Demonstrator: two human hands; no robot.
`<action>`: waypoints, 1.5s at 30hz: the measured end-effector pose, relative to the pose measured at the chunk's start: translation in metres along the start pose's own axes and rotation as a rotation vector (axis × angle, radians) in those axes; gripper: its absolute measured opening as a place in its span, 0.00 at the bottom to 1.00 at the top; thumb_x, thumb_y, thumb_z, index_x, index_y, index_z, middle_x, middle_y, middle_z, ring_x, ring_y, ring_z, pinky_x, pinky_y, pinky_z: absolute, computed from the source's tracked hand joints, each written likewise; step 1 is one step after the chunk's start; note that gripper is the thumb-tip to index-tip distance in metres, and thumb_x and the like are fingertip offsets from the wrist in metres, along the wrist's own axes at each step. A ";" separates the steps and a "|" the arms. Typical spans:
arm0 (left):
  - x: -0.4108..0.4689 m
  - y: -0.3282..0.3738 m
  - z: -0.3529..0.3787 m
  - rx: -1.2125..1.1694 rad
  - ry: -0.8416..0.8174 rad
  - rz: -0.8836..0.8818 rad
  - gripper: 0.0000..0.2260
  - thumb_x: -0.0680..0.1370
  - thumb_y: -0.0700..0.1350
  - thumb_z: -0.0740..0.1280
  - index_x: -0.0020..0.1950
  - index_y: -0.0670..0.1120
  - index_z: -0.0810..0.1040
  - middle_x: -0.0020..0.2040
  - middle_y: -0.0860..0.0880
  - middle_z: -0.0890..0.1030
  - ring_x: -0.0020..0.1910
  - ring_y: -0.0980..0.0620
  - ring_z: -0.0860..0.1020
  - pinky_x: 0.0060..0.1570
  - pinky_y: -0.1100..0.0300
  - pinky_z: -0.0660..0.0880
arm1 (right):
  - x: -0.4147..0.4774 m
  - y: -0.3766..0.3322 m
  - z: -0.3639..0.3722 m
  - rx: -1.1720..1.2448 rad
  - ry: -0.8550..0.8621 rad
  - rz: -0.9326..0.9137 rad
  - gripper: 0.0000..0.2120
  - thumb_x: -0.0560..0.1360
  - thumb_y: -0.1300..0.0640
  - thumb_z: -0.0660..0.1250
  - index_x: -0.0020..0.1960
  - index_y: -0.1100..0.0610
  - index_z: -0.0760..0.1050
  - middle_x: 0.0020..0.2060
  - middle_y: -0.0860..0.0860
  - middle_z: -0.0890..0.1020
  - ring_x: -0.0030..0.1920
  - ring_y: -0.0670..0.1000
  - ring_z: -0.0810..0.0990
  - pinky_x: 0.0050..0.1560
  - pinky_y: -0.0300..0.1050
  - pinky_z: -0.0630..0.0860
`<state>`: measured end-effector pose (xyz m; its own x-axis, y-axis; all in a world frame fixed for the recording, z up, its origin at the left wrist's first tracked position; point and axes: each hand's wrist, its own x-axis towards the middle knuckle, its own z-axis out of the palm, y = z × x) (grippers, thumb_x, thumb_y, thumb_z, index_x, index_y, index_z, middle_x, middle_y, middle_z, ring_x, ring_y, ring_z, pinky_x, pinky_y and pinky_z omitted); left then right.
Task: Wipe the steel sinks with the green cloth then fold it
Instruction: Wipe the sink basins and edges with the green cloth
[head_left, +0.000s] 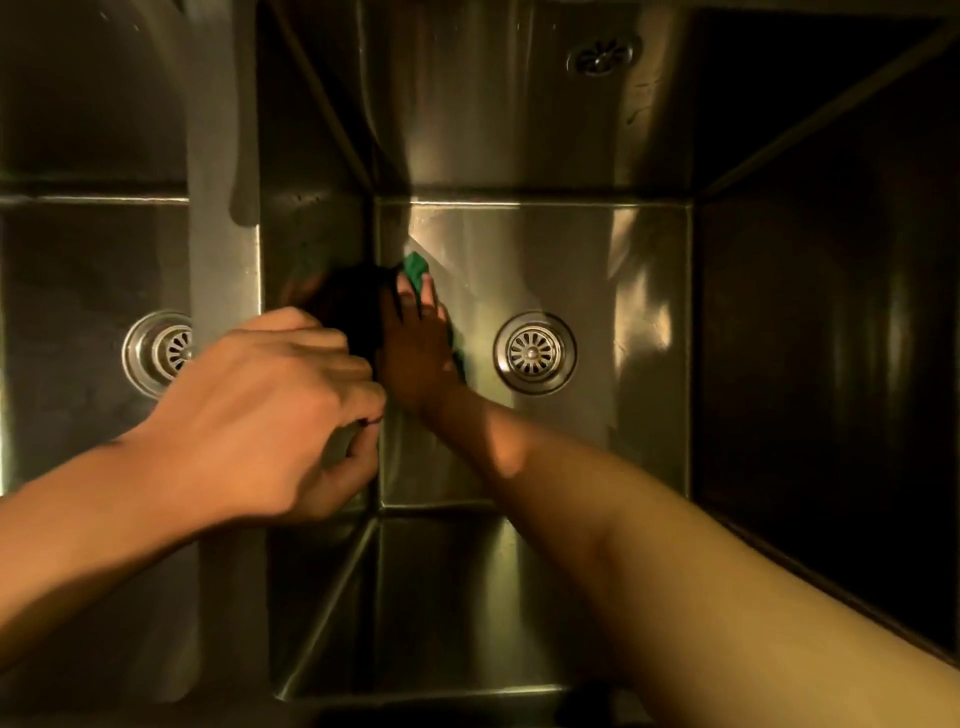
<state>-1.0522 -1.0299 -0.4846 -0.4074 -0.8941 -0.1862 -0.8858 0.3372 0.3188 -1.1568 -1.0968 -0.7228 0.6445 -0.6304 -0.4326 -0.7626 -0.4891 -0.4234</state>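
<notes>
The green cloth (415, 267) lies on the floor of the middle steel sink (613, 260), close to its left wall. My right hand (415, 353) reaches deep into the basin and presses flat on the cloth with straight fingers. Only the cloth's far corner and a dark edge by my wrist show. My left hand (270, 405) is higher up, on the divider rim (223, 218) between the two sinks, with its fingers curled over the rim's edge. A second steel sink (78, 270) lies to the left.
A round drain (535, 353) sits in the middle sink's floor, just right of my hand. The left sink has its own drain (156, 353). An overflow grille (600, 54) is on the back wall. The right wall is in deep shadow.
</notes>
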 end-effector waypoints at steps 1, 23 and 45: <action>0.000 0.000 0.000 0.001 0.001 0.002 0.09 0.74 0.51 0.65 0.38 0.52 0.81 0.35 0.53 0.79 0.38 0.46 0.79 0.45 0.51 0.72 | -0.014 0.004 0.005 -0.001 0.007 -0.052 0.33 0.79 0.51 0.60 0.80 0.60 0.58 0.80 0.61 0.57 0.79 0.68 0.51 0.76 0.63 0.55; -0.004 -0.005 0.006 0.008 0.006 -0.016 0.06 0.73 0.53 0.67 0.39 0.53 0.81 0.35 0.54 0.77 0.37 0.48 0.76 0.46 0.53 0.68 | -0.115 0.247 -0.068 -0.121 0.159 0.474 0.35 0.80 0.64 0.59 0.82 0.60 0.48 0.81 0.62 0.48 0.80 0.66 0.47 0.79 0.63 0.52; -0.001 0.002 -0.005 -0.052 -0.018 -0.036 0.07 0.73 0.51 0.66 0.35 0.53 0.76 0.33 0.55 0.76 0.36 0.48 0.75 0.45 0.55 0.70 | 0.040 0.011 -0.024 0.115 0.040 0.093 0.31 0.81 0.60 0.51 0.82 0.54 0.49 0.82 0.56 0.45 0.80 0.64 0.41 0.80 0.61 0.48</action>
<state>-1.0523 -1.0298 -0.4796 -0.3802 -0.8995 -0.2151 -0.8873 0.2892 0.3591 -1.1410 -1.1420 -0.7259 0.5669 -0.6945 -0.4430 -0.8060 -0.3564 -0.4727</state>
